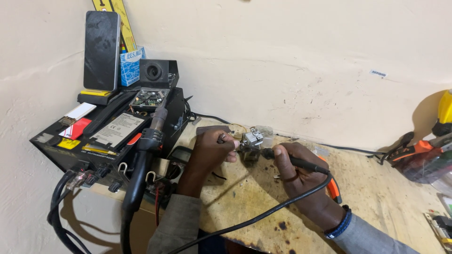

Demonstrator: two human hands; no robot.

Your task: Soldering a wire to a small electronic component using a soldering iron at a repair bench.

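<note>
At a stained wooden bench set against a cream wall, a person works on a small metal part held near the bench's back edge, a little left of its middle. The left hand is closed in a pinch, fingertips pressed on the part's left side. The right hand is curled shut around a black soldering iron, gripped like a pen, its tip touching the part from the right. The iron's black cord loops down off the front edge between the two grey sleeves.

The left end of the bench is crowded: a black station fills the back left corner, with a dark phone propped upright on top against the wall, a flat battery lying on its lid, and a black hot-air handle standing at its front, thick cables hanging over the bench's left edge. Just behind the hands, a clear plastic piece lies beside the part. Pliers with orange and black handles lie at the back right, near a yellow tool at the wall. The middle and front right of the bench, scorched in dark spots, lie open, giving the right forearm room.
</note>
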